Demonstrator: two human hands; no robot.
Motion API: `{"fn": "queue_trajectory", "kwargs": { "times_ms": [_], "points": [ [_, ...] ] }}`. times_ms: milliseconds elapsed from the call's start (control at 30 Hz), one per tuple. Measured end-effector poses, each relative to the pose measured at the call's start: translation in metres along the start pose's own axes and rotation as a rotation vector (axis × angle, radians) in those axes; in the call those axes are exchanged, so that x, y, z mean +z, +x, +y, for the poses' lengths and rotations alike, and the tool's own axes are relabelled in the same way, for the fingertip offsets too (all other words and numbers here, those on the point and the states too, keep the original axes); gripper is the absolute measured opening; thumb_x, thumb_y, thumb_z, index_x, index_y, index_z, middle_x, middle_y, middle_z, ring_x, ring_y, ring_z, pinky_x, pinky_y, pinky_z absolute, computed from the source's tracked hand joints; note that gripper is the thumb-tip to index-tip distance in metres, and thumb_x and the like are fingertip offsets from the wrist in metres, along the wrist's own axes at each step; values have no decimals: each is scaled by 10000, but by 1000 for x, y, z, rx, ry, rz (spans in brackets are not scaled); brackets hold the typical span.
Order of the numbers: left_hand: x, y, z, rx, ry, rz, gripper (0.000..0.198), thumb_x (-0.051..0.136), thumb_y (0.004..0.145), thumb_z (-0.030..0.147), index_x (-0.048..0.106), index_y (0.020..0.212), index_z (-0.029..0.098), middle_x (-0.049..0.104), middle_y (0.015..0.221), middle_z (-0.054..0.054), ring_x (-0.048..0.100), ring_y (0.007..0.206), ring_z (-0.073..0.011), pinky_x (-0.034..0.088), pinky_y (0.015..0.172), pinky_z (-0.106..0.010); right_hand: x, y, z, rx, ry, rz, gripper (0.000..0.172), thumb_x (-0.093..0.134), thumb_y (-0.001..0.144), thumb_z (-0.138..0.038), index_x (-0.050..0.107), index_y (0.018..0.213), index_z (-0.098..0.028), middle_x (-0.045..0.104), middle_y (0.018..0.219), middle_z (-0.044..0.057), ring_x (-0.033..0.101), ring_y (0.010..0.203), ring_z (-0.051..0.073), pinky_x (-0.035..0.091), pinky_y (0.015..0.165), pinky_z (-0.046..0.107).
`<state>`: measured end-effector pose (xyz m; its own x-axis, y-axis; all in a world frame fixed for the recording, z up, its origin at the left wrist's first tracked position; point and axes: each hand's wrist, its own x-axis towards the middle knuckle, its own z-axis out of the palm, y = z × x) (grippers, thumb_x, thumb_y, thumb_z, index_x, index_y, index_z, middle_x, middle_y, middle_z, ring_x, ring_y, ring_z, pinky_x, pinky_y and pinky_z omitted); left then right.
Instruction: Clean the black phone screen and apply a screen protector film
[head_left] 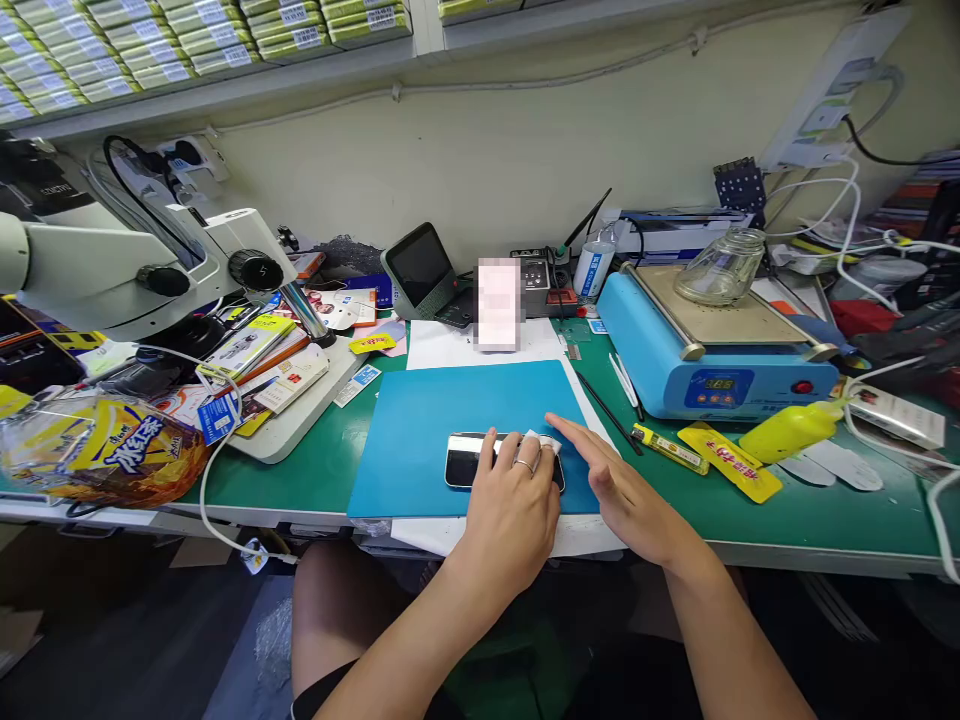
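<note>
Head camera: the person's left hand point(511, 500) is reaching over a phone point(461, 461), palm down, its bent fingers spreading across the glossy upper face. A ring point(525, 464) is circling one of these fingers. A small white piece point(552, 442) is showing just beside the left fingertips, over the phone's right-hand part; whether the fingers are pinching it or only pressing on it, I cannot tell. The phone is lying crosswise beneath the left fingers, its bright end sticking out to their left.

The right hand point(628, 500) is hovering just beside the phone's other end, its fingers stretching out straight and its thumb standing apart from them; they are not visibly gripping anything. Whether their tips are touching the white piece is hard to tell.

Under the phone and the left fingers, a blue mat point(450, 395) is covering part of the green tabletop point(300, 490). To the right of the right fingers, a black stick point(604, 408) is lying diagonally, and farther out a yellow packet point(727, 462) and a yellow bottle point(791, 432) are resting close together. Beyond these, a blue machine point(645, 350) is bearing a glass jar point(724, 268). Well to the left of the left fingers, a microscope point(150, 265) is standing.
</note>
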<state>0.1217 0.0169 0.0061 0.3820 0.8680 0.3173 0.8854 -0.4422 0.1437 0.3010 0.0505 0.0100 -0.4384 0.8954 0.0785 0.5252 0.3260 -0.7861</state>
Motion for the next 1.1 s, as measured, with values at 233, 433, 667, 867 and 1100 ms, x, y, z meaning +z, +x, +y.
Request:
{"fn": "queue_trajectory", "kwargs": {
  "times_ms": [233, 433, 667, 867, 1100],
  "points": [
    [-6, -22, -3, 5, 9, 0, 383, 405, 1054, 234, 514, 1420, 198, 591, 1415, -69, 512, 1326, -271, 341, 1209, -544, 0, 0, 1, -28, -42, 1, 940, 127, 882, -832, 379, 1597, -276, 405, 1649, 82, 349, 1523, 328, 242, 1252, 563],
    [1, -1, 2, 14, 46, 13, 372, 367, 1069, 256, 546, 1378, 153, 612, 1371, -82, 515, 1318, -286, 327, 1213, -557, 2, 0, 3, -18, -47, 3, 929, 134, 886, -829, 389, 1590, -279, 413, 1645, 76, 355, 1521, 317, 285, 1243, 540],
    [-2, -3, 1, 5, 13, -6, 376, 374, 1075, 258, 516, 1413, 177, 594, 1411, -67, 504, 1335, -270, 329, 1214, -555, 1, 0, 2, -9, -34, -2, 926, 142, 887, -830, 385, 1591, -280, 405, 1650, 74, 353, 1522, 314, 296, 1241, 524],
    [-8, -33, 7, -5, 8, -30, 414, 389, 1064, 239, 486, 1463, 186, 573, 1448, -76, 491, 1348, -285, 323, 1214, -562, 0, -1, 4, -12, -14, -19, 947, 129, 870, -846, 366, 1603, -294, 394, 1657, 57, 337, 1528, 330, 227, 1259, 551],
    [0, -6, 12, 23, 20, -21, 423, 324, 1081, 273, 527, 1432, 154, 576, 1444, -83, 486, 1362, -279, 303, 1230, -553, 1, 1, 6, 0, 21, -13, 954, 149, 866, -855, 400, 1585, -282, 404, 1650, 70, 334, 1530, 321, 247, 1258, 526]
  ]
}}
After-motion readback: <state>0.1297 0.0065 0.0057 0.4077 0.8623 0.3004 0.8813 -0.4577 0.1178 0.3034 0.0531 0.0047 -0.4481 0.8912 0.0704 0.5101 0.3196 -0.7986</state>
